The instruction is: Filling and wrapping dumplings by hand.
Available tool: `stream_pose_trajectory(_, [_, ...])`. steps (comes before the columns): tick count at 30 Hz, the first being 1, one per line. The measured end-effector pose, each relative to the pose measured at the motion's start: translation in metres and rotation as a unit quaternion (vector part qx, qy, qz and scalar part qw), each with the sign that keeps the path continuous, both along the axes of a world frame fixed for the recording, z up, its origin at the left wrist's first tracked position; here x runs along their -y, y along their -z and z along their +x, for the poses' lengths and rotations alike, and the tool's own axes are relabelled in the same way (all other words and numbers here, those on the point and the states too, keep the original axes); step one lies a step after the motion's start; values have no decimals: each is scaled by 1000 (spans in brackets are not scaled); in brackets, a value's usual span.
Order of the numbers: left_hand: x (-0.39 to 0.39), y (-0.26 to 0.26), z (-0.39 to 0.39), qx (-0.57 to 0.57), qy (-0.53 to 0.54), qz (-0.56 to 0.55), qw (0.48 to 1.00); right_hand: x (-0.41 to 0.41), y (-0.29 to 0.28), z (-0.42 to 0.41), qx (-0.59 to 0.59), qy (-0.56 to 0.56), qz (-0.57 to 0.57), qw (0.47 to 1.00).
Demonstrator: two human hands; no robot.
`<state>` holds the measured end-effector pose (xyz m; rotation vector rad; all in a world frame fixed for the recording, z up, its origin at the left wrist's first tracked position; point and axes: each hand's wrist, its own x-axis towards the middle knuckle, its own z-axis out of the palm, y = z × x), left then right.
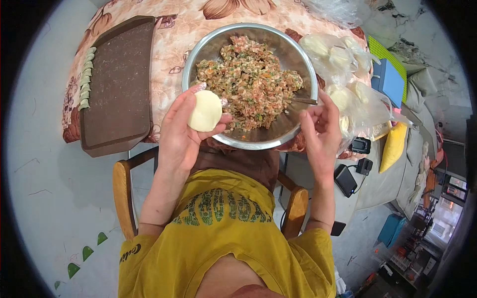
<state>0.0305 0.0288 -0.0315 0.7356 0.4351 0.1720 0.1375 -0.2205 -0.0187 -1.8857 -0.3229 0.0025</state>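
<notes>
A round, pale dumpling wrapper [205,111] rests across the fingers of my left hand [182,126], held near the bowl's left rim. A wide stainless steel bowl [249,145] holds a heap of minced filling [253,82] with green and orange bits. From the filling, a utensil handle [303,101] reaches to the bowl's right rim; its other end is buried. My right hand [322,128] is at that rim, thumb and fingers apart, close to the handle's end. Whether a finger touches the handle is hard to tell.
A brown tray [119,82] at the left carries a row of folded dumplings [86,80] along its left edge. Plastic bags of wrappers [341,98] lie right of the bowl. Beyond them are a blue box [387,80], a black power bank [345,180] and wooden chair arms [125,197].
</notes>
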Motion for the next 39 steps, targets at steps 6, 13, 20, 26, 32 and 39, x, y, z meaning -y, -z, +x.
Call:
stream_pose_trajectory(6, [-4,-4,1,3,-59,-15,998,-7,13,28,143,-93,-117,978])
stream_pose_trajectory(13, [-13,10,-6,-7,-63,7,998,-10,-34,-16,408,-79,-169,894])
stream_pose_trajectory(20, [-7,13,-6,-7,-74,18,997,-18,-17,-25,342,-185,-130,912])
stream_pose_trajectory(26, [-4,11,-7,-13,-85,18,996,-25,3,-24,334,-219,-119,909])
stream_pose_trajectory(32, [-1,13,-7,-7,-96,26,995,-24,-2,-23,313,-263,-65,910])
stream_pose_trajectory(39, [2,12,-6,-10,-100,42,994,-27,-1,-23,40,-190,34,980])
